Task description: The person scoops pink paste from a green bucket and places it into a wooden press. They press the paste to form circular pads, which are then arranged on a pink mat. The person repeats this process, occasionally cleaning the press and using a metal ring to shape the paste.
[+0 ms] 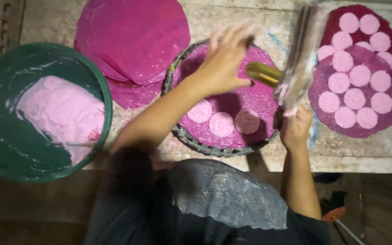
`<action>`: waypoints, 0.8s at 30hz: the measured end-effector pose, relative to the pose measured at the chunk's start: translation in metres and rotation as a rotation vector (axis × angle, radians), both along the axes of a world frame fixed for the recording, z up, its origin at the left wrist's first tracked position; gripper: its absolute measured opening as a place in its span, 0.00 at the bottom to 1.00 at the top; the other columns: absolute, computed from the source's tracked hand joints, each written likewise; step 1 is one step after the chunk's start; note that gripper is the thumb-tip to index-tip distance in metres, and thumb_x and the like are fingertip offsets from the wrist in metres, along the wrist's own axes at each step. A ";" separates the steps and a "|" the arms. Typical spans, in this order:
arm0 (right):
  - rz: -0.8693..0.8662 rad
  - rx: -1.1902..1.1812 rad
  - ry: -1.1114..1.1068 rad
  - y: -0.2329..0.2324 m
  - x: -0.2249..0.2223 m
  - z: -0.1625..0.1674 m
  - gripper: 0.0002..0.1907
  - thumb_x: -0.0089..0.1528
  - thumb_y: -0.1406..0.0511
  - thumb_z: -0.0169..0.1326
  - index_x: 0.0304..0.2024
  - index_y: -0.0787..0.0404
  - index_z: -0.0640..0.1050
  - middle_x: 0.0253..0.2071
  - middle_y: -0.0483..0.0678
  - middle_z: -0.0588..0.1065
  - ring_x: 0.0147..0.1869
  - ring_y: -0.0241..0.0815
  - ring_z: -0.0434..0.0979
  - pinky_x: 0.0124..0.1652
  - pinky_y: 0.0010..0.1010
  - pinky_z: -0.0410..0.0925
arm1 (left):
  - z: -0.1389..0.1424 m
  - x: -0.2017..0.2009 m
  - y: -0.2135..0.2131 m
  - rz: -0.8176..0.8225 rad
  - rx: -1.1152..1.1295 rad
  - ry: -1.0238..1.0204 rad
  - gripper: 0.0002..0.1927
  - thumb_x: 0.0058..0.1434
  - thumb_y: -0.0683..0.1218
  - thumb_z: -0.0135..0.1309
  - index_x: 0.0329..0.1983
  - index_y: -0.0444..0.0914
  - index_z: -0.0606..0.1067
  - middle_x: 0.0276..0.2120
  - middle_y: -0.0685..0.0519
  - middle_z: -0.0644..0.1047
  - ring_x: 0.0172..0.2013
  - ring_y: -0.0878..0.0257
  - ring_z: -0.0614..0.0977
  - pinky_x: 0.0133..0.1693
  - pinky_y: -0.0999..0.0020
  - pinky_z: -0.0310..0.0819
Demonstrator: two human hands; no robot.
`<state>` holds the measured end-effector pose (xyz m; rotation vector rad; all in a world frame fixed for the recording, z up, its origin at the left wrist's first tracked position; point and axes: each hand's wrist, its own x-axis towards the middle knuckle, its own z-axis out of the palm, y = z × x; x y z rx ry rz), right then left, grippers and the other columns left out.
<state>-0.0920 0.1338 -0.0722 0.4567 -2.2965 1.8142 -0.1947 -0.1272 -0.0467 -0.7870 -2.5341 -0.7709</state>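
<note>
Dark apron (223, 199), green basin (5, 149) left, stacked pink sheets (132, 36) behind woven tray (205, 147)

Both arms reach forward, hands apart.

The left hand (225, 61) is raised with fingers spread and slightly curled, palm down, blurred at the fingertips; its forearm runs diagonally back toward the body. The right hand (296, 127) is closed in a fist, knuckles up, its forearm coming straight up from the lower right, elbow bent.

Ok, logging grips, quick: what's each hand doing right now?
Left hand: open, fingers spread above the round tray.
Right hand: closed on a blurred clear sheet.
</note>
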 end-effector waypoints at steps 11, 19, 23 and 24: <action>0.965 0.793 1.093 -0.044 0.004 0.195 0.19 0.53 0.52 0.59 0.25 0.59 0.72 0.22 0.45 0.67 0.25 0.43 0.71 0.23 0.36 0.62 | 0.115 0.190 -0.025 -0.724 0.362 -0.526 0.13 0.58 0.47 0.57 0.45 0.39 0.75 0.32 0.48 0.79 0.34 0.52 0.84 0.35 0.59 0.76; 1.574 0.534 0.184 -0.106 0.042 0.175 0.25 0.69 0.48 0.51 0.34 0.62 0.73 0.26 0.51 0.70 0.31 0.56 0.75 0.31 0.45 0.65 | 0.152 0.272 -0.077 -0.341 -0.238 -0.780 0.16 0.58 0.55 0.55 0.45 0.43 0.73 0.26 0.46 0.80 0.30 0.45 0.84 0.32 0.50 0.75; 1.705 0.375 -0.106 -0.153 0.057 0.159 0.25 0.74 0.49 0.47 0.35 0.63 0.74 0.29 0.51 0.71 0.35 0.56 0.77 0.36 0.45 0.66 | 0.139 0.306 -0.137 -0.213 -0.025 -0.831 0.17 0.56 0.54 0.55 0.47 0.45 0.74 0.27 0.45 0.81 0.32 0.42 0.83 0.32 0.47 0.74; 1.705 0.362 -0.111 -0.166 0.057 0.155 0.25 0.74 0.50 0.46 0.34 0.63 0.74 0.29 0.52 0.71 0.35 0.56 0.77 0.36 0.45 0.66 | 0.134 0.313 -0.158 -0.144 0.017 -0.837 0.16 0.58 0.54 0.55 0.47 0.45 0.75 0.28 0.45 0.81 0.33 0.42 0.83 0.32 0.47 0.74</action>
